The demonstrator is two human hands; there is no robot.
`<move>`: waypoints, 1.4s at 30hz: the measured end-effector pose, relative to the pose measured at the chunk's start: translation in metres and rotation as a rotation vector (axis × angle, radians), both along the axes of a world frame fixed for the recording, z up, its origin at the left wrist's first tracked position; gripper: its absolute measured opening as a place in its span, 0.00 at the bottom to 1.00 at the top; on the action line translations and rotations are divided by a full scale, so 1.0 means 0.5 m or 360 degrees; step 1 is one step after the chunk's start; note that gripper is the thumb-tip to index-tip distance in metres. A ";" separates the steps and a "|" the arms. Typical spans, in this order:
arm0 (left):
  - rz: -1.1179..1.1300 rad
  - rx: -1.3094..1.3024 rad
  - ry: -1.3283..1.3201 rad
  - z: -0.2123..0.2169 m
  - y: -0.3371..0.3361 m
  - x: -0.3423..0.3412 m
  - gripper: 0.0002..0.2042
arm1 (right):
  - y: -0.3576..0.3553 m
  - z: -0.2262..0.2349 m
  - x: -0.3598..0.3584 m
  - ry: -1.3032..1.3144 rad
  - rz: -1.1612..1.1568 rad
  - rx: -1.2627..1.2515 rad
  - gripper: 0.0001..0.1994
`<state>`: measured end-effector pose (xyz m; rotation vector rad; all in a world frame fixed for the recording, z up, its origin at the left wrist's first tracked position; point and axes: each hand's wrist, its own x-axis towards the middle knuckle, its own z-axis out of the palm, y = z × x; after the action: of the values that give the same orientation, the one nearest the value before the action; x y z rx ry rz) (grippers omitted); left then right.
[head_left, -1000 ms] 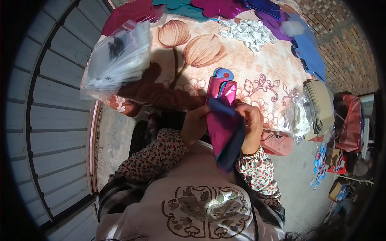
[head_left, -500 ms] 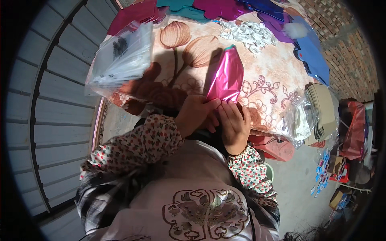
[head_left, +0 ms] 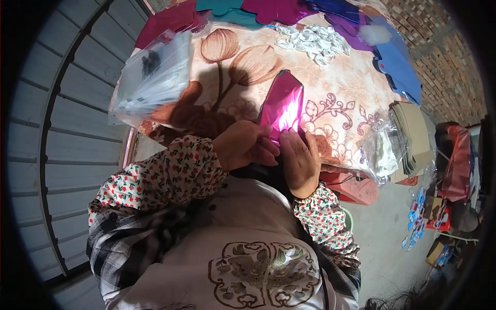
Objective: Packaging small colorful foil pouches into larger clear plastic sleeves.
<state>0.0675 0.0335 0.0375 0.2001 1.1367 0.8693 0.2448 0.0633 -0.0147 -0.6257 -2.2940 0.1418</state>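
A folded, uninflated pink foil balloon (head_left: 283,101), long and narrow with a tapered far end, lies on the flowered cloth in front of me. Sunlight glares on its near half. My left hand (head_left: 248,143) pinches its near left corner, the lower fingers curled. At the near right edge, my right hand (head_left: 299,163) has its fingers pressed together on the foil, with the thumb side partly hidden. Both hands are close together at the table's front edge.
Flat foil pieces (head_left: 281,11) in several colours line the far edge. White coiled strips (head_left: 315,44) lie heaped before them. A stack of clear plastic bags (head_left: 155,72) sits at left; brown cardboard (head_left: 411,137) and a plastic bag with white contents (head_left: 385,155) at right.
The pink balloon has been turned and flattened, its far end now lower and further left. My left hand has shifted slightly left, while my right hand stays nearly in place.
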 end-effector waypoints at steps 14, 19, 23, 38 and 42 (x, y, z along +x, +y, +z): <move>0.0232 0.1687 0.0958 0.066 0.022 -0.002 0.16 | 0.182 0.148 -0.089 0.1878 0.0383 -0.1747 0.05; 0.0362 0.1963 0.0673 0.034 0.162 -0.057 0.15 | 0.201 0.137 -0.169 0.1632 0.0989 -0.2449 0.07; 0.0672 0.1339 0.0455 0.085 0.222 -0.100 0.12 | 0.187 0.155 -0.228 0.1705 0.0741 -0.2539 0.06; 0.0370 0.1674 0.0668 0.013 0.351 -0.135 0.16 | 0.360 0.100 -0.206 0.0805 -0.0001 -0.1130 0.07; 0.0266 0.1492 0.0762 -0.002 0.349 -0.151 0.16 | 0.346 0.084 -0.207 0.1051 0.0180 -0.1640 0.04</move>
<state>-0.0079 0.2079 0.0366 1.1436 1.1073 1.5150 0.1411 0.2363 0.0272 -0.7731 -1.4829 1.4107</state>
